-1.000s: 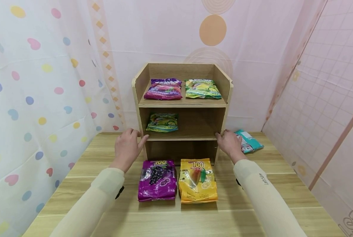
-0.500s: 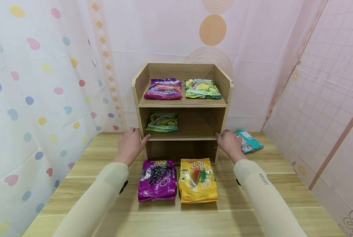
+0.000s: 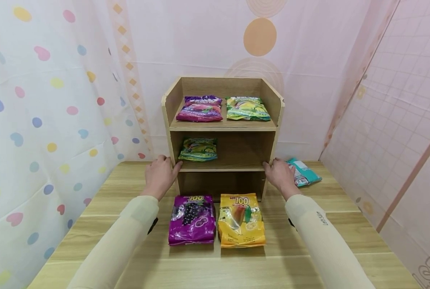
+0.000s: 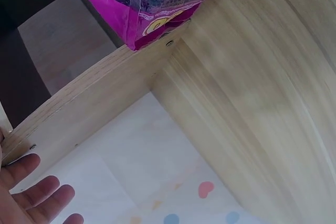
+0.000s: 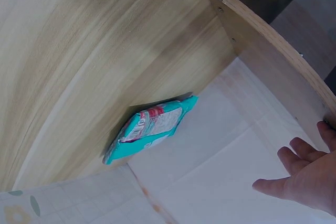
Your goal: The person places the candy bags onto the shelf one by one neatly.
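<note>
A small wooden shelf [image 3: 222, 129] with three levels stands on the table. My left hand [image 3: 159, 175] holds its left side panel, with the thumb over the front edge at the middle board and the fingers outside. The right hand [image 3: 280, 174] holds the right panel at the same height, its thumb also at the front edge. In both wrist views, the other fingers spread loosely beside the panels. A purple candy bag [image 3: 191, 220] and a yellow candy bag [image 3: 241, 220] lean at the bottom level, their lower ends out on the table.
On the top level lie a purple-pink packet [image 3: 200, 109] and a green-yellow packet [image 3: 247, 108]. A green packet [image 3: 198, 149] lies on the left of the middle level. A teal packet [image 5: 152, 129] lies on the table [image 3: 215, 269] right of the shelf. Patterned curtains hang around.
My left hand has shifted slightly up and right, closer against the shelf's left panel. The right hand, the shelf and the packets stay in place.
</note>
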The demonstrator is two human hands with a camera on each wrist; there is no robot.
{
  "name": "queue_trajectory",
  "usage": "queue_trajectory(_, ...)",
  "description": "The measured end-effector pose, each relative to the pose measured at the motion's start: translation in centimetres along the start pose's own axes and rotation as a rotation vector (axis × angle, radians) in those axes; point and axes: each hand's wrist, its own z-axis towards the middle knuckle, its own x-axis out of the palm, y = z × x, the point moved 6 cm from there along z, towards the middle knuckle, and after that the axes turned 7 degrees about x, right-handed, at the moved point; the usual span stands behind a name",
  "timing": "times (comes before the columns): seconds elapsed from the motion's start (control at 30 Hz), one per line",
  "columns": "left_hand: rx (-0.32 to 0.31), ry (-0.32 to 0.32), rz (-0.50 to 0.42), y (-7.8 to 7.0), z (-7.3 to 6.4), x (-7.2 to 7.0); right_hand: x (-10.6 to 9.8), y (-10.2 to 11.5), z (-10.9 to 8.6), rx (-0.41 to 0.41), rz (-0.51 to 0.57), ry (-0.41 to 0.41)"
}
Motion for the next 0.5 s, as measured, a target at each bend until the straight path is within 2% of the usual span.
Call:
queue_trajectory(0.17,-0.012,-0.007,0.003,0.12,0.00,-0.06,0.20,0.05,0.13,-0.005,-0.004,0.004)
queue_trajectory(0.5,-0.041,0.000,-0.072,-0.32,-0.13,0.36,0.14,-0.24,0.09,-0.053,-0.026,-0.012)
